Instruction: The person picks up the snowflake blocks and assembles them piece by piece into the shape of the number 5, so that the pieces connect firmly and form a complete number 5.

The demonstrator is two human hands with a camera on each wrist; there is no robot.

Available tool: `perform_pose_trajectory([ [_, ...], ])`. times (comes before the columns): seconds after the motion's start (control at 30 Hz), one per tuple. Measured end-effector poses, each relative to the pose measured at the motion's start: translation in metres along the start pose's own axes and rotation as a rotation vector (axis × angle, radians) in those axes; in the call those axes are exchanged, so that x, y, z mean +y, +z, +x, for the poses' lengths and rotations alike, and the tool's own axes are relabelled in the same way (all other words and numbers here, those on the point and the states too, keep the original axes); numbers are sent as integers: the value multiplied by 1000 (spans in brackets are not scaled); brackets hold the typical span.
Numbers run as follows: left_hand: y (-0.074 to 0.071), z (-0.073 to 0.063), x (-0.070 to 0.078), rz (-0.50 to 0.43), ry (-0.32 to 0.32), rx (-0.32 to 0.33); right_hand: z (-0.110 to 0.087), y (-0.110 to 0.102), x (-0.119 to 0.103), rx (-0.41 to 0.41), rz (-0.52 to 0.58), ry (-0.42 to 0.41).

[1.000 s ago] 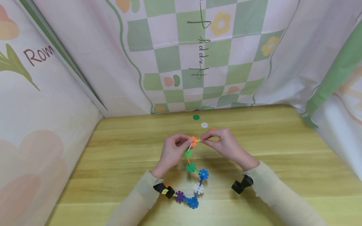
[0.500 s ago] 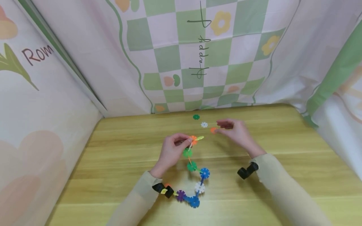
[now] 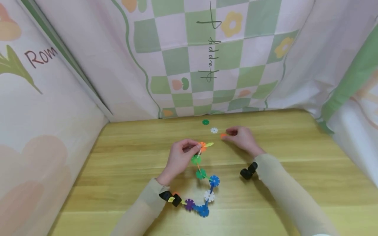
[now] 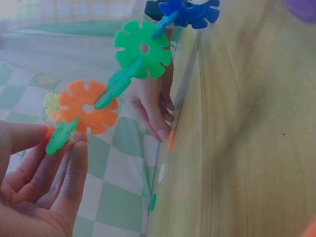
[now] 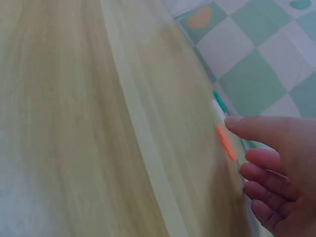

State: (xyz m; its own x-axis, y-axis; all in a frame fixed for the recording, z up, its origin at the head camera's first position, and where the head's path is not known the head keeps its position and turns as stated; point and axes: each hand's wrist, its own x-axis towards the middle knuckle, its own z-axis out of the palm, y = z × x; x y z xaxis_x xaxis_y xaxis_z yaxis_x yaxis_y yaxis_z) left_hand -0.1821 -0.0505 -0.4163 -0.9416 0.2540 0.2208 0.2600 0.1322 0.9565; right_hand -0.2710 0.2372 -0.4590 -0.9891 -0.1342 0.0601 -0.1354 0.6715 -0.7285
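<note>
My left hand [image 3: 179, 159] pinches an orange notched plastic disc [image 3: 202, 144] at the upper end of a linked chain. A yellow disc [image 3: 209, 144] juts from that orange piece to the right. Below it the chain runs through a light green disc [image 3: 196, 160], a darker green one [image 3: 201, 173], blue [image 3: 214, 181], white [image 3: 209, 196] and purple [image 3: 189, 204] ones. My right hand [image 3: 242, 140] is at a loose orange disc [image 3: 223, 135] on the table. In the right wrist view this orange disc [image 5: 225, 143] lies near the thumb tip, the other fingers loosely bent.
A loose white disc [image 3: 214, 130] and a green disc [image 3: 205, 122] lie toward the back of the wooden table [image 3: 133, 157]. A checked curtain [image 3: 224, 82] hangs along the back edge, and a printed panel [image 3: 53, 131] stands on the left.
My right hand has let go of the yellow disc and moved back and right to the loose orange disc. The left hand stays in place, pinching the chain's orange disc.
</note>
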Motion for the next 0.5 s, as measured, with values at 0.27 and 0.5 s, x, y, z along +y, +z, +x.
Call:
perform_pose_trajectory([
  [0.27, 1, 1, 2, 16, -27, 5, 8, 6, -5, -11, -60, 25],
  [0.5, 3, 1, 4, 28, -65, 13, 7, 6, -9, -19, -18, 37],
])
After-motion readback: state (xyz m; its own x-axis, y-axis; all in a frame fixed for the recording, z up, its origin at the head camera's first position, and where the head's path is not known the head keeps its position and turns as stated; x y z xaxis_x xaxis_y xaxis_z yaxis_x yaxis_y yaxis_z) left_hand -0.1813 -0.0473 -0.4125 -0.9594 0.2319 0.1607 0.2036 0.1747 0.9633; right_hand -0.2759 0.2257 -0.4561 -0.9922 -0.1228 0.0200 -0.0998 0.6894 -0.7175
